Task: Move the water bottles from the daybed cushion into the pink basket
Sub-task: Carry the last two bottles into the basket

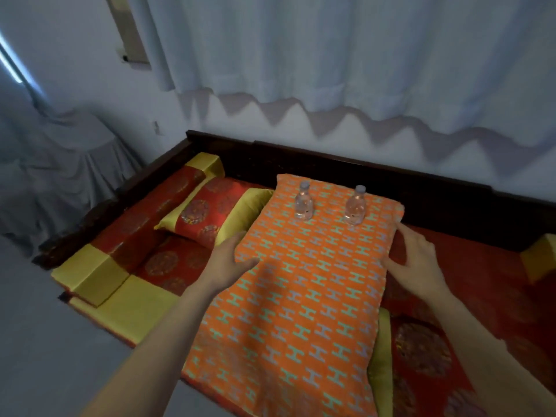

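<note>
Head view: two small clear water bottles, left bottle (pixel 304 203) and right bottle (pixel 356 206), stand upright side by side with a gap between them, near the far end of the orange cushion (pixel 301 296) with the teal H pattern. Cushion lies on the daybed (pixel 481 266), over red-and-gold bedding. Left hand (pixel 231 260) sits at the cushion's left edge, thumb lying on the fabric, fingers straight; grip released, holding nothing. Right hand (pixel 418 263) is at the right edge, fingers spread, fingertips touching or just off the cushion's side, can't tell which; grip released too. Both hands are well short of the bottles. Red-and-gold pillow (pixel 207 215) lies just left of the cushion's far end. Dark wooden frame (pixel 391 182) runs behind the daybed, with a pale curtain (pixel 331 55) hanging above it. Picture is slightly blurred.
</note>
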Demonstrator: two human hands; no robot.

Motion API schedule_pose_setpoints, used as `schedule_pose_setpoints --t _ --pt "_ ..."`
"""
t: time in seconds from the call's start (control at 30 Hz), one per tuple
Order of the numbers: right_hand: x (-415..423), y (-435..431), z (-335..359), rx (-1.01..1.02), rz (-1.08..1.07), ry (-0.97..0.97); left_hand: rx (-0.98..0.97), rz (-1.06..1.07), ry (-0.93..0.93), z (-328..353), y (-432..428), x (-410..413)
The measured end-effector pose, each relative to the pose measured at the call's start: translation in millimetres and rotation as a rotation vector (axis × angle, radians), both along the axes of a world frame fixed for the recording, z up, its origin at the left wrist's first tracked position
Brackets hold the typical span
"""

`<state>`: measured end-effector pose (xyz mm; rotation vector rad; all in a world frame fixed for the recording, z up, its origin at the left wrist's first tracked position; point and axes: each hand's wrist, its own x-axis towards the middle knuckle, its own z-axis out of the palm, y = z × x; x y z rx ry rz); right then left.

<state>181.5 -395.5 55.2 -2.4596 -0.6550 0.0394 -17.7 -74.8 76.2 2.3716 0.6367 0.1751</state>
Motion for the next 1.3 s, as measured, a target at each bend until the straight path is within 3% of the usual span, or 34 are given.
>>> schedule_pose_setpoints --t 0.27,0.4,0.7,0.97,1.3 --pt "93.8 73.2 -20.4 0.086 -0.157 0.212 -0.084 -0.197 0.069 -34.9 56.7 128.4" --pt "141.9 104.6 -36.2 0.173 -0.263 0.31 -0.296 -0.121 0.011 -76.7 92.3 202.8" --pt "204.8 133.8 -100.2 0.144 -0.357 0.328 -0.421 -0.183 0.017 -133.2 97.8 308.0" --pt "241.0 158.4 -138.1 0.239 -0.419 0.363 -0.461 -0.291 -0.025 -181.4 98.6 359.7" --pt "250.3 175.5 -163.2 0.344 -0.5 0.389 -0.401 -0.173 -0.023 -200.1 91.5 370.3"
